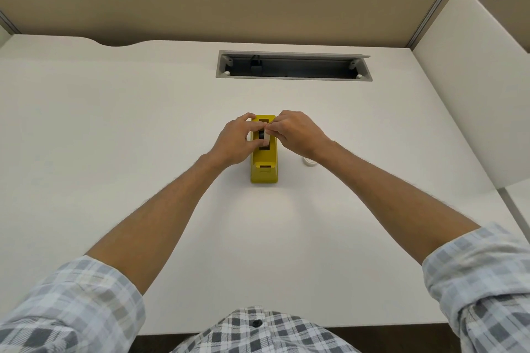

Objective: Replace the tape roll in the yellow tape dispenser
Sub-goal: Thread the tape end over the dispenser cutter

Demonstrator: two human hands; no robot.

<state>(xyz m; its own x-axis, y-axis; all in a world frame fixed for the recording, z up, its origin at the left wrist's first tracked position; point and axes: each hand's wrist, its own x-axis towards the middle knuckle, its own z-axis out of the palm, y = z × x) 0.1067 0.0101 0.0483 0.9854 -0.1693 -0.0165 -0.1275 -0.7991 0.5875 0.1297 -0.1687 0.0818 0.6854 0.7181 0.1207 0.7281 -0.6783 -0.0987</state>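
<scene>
Now both hands meet over the yellow tape dispenser (264,165) on the white tabletop (114,123). The left hand (235,139) and right hand (295,132) pinch the tape roll (265,137) in its slot. I think it is being seated; next, press it down straight

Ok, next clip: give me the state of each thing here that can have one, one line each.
Yellow tape dispenser: upright on the desk, a roll in its slot.
Tape roll: in the slot, pinched from both sides.
Left hand: fingers curled at the roll.
Right hand: fingertips pinching the roll.
White ring: flat on the desk, partly hidden by the right wrist.
Cable tray: lid open.
</scene>
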